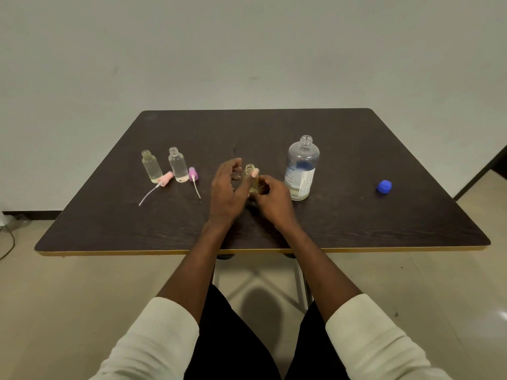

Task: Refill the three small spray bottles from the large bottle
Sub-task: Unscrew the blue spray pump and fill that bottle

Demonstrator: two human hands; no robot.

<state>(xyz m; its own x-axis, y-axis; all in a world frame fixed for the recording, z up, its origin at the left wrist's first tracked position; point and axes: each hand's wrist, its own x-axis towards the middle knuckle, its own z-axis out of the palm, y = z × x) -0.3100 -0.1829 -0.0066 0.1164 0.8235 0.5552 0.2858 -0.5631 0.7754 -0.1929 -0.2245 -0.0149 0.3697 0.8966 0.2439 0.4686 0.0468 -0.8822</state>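
Observation:
A small clear spray bottle (250, 171) with an open neck stands at the table's middle. My right hand (270, 198) grips its lower body from the right. My left hand (227, 187) is beside it on the left, thumb against the bottle's neck, fingers loosely curled and apart from it. Two more small open bottles (151, 165) (177, 163) stand at the left, each nearly empty. A pink spray head (165, 179) and a purple spray head (193, 174) lie beside them with their tubes. The large bottle (301, 168) stands uncapped to the right of my hands, with a little liquid at its bottom.
A blue cap (384, 186) lies at the right of the dark wooden table (356, 226). A pale wall rises behind the table. Tiled floor and the table's metal legs show below its near edge.

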